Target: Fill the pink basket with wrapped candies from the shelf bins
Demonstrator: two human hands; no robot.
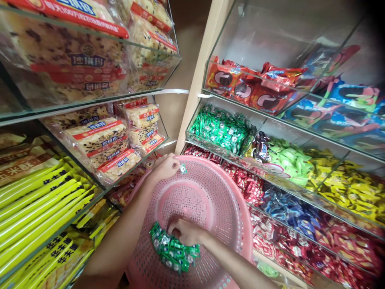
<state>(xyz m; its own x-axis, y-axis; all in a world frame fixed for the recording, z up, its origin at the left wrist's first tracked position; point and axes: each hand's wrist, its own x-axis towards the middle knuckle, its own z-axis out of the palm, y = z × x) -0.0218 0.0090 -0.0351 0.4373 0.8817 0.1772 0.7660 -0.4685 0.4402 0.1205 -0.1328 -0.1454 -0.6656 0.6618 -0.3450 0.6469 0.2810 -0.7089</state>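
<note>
Small green packets (177, 253), apparently sealed, heaped in pink perforated basket (227, 200)

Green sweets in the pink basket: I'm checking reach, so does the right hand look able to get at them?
Yes, most likely: the right hand is inside the pink basket, at the green sweets, with nothing visible between.

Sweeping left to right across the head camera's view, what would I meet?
Long bright-yellow plastic packets, a round pink perforated plastic basket, small dark wrapped bars, light-green wrapped sweets, then yellow wrapped sweets.

The pink basket (230, 214) is cut off below.
</note>
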